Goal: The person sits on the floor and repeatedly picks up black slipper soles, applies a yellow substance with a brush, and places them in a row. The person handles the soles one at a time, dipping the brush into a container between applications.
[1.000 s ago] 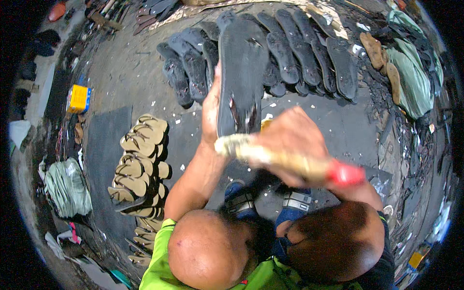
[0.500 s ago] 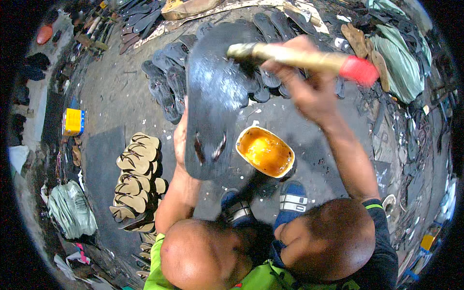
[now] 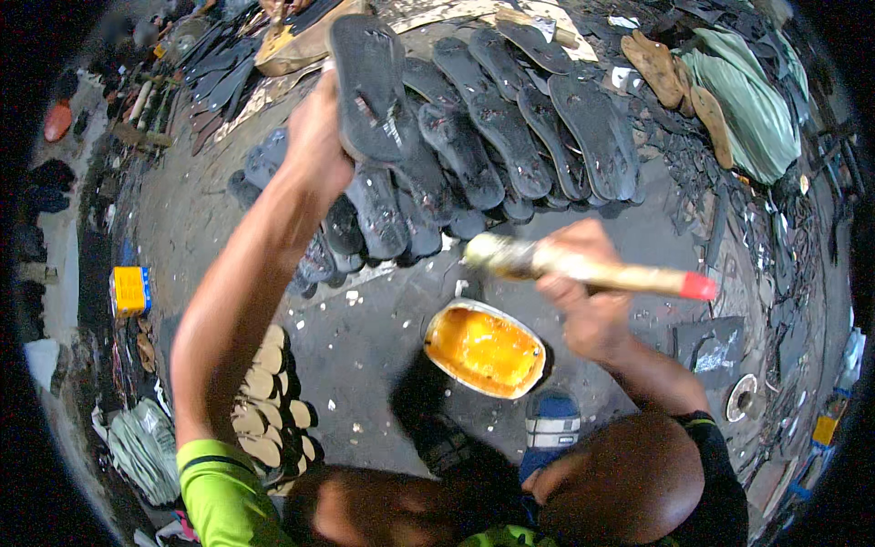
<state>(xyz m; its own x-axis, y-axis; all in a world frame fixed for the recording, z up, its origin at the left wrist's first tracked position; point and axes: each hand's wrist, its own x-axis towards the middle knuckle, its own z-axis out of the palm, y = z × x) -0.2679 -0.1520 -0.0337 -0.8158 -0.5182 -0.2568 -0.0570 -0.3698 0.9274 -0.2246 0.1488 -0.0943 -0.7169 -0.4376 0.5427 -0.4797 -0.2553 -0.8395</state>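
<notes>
While held at its left edge, one dark sole (image 3: 369, 91) lies over the near-left part of the laid-out rows of dark soles (image 3: 497, 137); whether it touches those beneath cannot be told. Left hand (image 3: 314, 137): closed on the sole's rim, fingertips hidden behind it. Right hand (image 3: 583, 283): wrapped round a pale-handled brush (image 3: 592, 271) with a red end, slightly blurred, bristles to the left and well apart from the held sole. Step in hand, as judged: positioning the sole at the rows, brush held aside. Next move, as judged: calls for a steady left grip at the rim and bristles kept clear of the sole's face. Below the brush, on the floor: one oblong container (image 3: 504, 396) of amber paste (image 3: 488, 351). Farther out: tan sandals (image 3: 260, 383), left; yellow-and-blue box (image 3: 130, 292), far left; green sack (image 3: 747, 109), upper right.
</notes>
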